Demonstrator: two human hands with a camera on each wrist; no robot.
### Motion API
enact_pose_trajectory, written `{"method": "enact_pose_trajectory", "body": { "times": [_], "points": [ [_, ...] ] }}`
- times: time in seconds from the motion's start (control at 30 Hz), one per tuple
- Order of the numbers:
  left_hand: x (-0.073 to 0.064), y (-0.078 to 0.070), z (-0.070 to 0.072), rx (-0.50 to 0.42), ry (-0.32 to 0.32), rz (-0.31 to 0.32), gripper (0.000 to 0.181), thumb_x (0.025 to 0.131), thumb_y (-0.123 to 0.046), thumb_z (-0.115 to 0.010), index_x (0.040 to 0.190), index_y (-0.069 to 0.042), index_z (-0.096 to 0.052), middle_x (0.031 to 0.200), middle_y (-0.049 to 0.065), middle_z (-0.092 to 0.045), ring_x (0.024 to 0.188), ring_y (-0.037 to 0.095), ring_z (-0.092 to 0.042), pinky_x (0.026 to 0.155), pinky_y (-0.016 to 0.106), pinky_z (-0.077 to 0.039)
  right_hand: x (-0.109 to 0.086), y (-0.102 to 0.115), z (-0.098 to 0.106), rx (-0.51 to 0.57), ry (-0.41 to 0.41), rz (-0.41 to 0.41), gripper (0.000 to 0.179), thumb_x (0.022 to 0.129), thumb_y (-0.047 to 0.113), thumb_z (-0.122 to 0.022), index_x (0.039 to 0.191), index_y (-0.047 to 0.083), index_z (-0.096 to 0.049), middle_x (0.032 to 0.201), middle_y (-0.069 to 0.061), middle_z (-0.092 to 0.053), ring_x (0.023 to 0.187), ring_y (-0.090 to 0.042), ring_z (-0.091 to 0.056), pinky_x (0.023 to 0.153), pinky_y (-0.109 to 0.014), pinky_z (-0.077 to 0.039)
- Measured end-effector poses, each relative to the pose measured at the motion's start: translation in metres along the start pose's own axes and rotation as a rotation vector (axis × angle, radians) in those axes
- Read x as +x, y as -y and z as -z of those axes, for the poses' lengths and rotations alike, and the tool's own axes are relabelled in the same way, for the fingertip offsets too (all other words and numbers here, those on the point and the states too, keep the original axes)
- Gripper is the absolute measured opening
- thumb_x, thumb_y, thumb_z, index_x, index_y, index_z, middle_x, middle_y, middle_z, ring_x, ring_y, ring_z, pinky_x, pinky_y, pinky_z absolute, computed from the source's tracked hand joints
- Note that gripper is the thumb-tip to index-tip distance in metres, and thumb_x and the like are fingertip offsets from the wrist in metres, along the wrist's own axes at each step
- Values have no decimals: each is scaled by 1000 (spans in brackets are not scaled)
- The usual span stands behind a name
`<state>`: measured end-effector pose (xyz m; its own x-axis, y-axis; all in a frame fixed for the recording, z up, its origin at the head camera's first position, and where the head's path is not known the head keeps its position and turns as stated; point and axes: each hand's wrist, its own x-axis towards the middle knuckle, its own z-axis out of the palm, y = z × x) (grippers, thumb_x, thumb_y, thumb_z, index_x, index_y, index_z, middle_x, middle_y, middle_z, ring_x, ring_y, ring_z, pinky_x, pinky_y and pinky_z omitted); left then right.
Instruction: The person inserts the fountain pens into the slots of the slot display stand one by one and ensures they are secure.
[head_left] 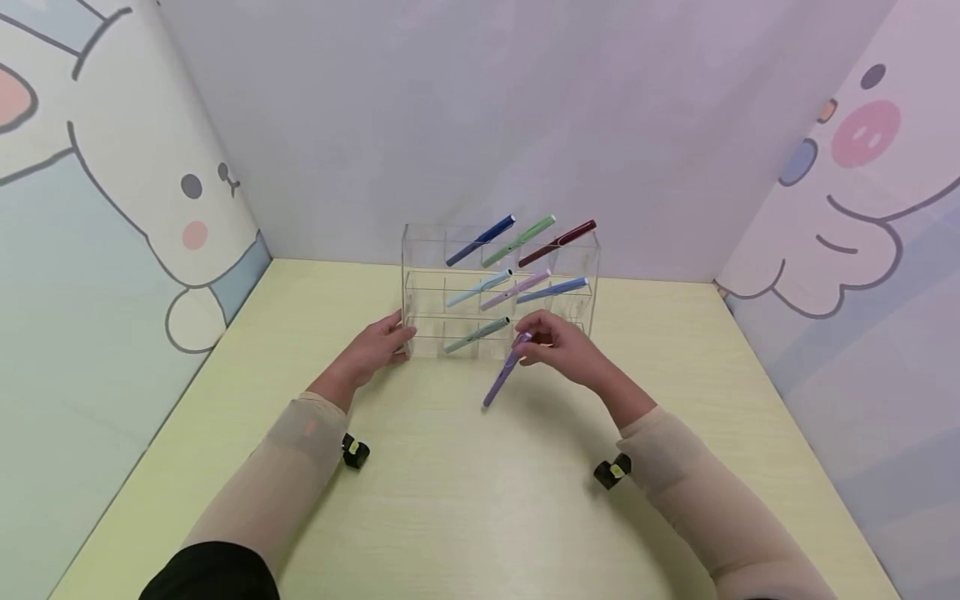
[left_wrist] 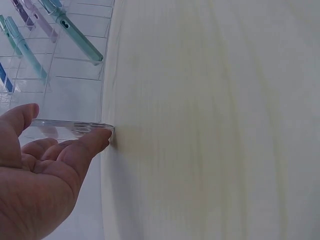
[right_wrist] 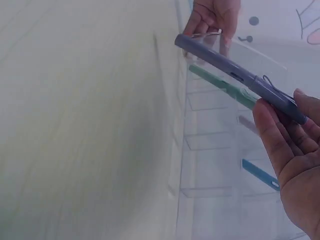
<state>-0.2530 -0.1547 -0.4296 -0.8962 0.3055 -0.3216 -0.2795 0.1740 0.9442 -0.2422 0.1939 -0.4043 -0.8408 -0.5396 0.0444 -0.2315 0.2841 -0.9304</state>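
Observation:
A clear acrylic pen rack [head_left: 406, 275] with tiers stands toward the back of the table. My left hand [head_left: 378, 346] grips its left side panel [left_wrist: 75, 125], thumb on one face and fingers on the other. In front of the rack's lower right, my right hand [head_left: 566, 346] pinches a purple pen [head_left: 501, 383] near its clip end, and the pen slants with its other end down toward me. Left of that pen, a grey-green pen [head_left: 477, 335] lies in the bottom tier. The right wrist view shows the purple pen [right_wrist: 215, 59] overlapping the grey-green one [right_wrist: 220, 85].
The middle tier holds a light blue pen [head_left: 478, 288], a lilac pen [head_left: 516, 290] and a blue pen [head_left: 553, 290]. Above are a dark blue pen [head_left: 480, 242], a green pen [head_left: 519, 242] and a dark red pen [head_left: 557, 243]. Cartoon-printed walls enclose the pale table [head_left: 465, 500].

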Motion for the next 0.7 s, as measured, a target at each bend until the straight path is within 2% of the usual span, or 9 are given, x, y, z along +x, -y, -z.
{"method": "enact_pose_trajectory", "body": {
  "times": [0.07, 0.2, 0.3, 0.4, 0.53, 0.7],
  "points": [
    [-1, -1, 0, -1, 1, -3, 63, 106, -24, -44, 159, -15, -10, 160, 20, -21, 145, 41, -26, 115, 50, -34, -2, 1, 9, 16, -54, 10, 32, 95, 14, -65, 123, 4, -54, 113, -20, -63, 99, -30, -67, 84, -40, -60],
    [9, 13, 4, 4, -11, -27, 64, 106, -29, -44, 159, -19, -10, 161, 19, -22, 145, 40, -28, 115, 49, -35, -6, 5, 25, 57, -191, 75, 33, 97, 16, -63, 125, 1, -54, 119, -26, -61, 99, -24, -68, 87, -43, -58],
    [17, 22, 6, 12, -25, -40, 65, 105, -32, -46, 159, -22, -11, 160, 17, -24, 144, 38, -29, 113, 47, -38, -8, 8, 34, 96, -308, 143, 35, 97, 17, -62, 126, -1, -55, 118, -26, -60, 98, -19, -67, 87, -38, -58],
    [16, 22, 6, 20, -28, -44, 64, 106, -31, -45, 159, -21, -11, 160, 17, -24, 144, 38, -29, 113, 47, -39, -8, 9, 37, 141, -401, 204, 35, 97, 14, -62, 125, -5, -54, 116, -25, -61, 96, -17, -66, 84, -30, -59],
    [17, 22, 6, 27, -35, -45, 64, 106, -29, -45, 159, -20, -11, 160, 18, -24, 144, 38, -30, 113, 47, -39, -5, 5, 37, 186, -464, 237, 34, 96, 9, -63, 124, -7, -54, 114, -22, -63, 95, -15, -66, 84, -29, -59],
    [17, 22, 6, 28, -33, -42, 65, 106, -30, -45, 160, -19, -10, 160, 18, -24, 144, 38, -29, 113, 47, -38, -3, -6, 31, 193, -476, 200, 34, 95, 10, -64, 123, -7, -55, 113, -18, -63, 95, -14, -65, 86, -29, -58]
  ]
}}
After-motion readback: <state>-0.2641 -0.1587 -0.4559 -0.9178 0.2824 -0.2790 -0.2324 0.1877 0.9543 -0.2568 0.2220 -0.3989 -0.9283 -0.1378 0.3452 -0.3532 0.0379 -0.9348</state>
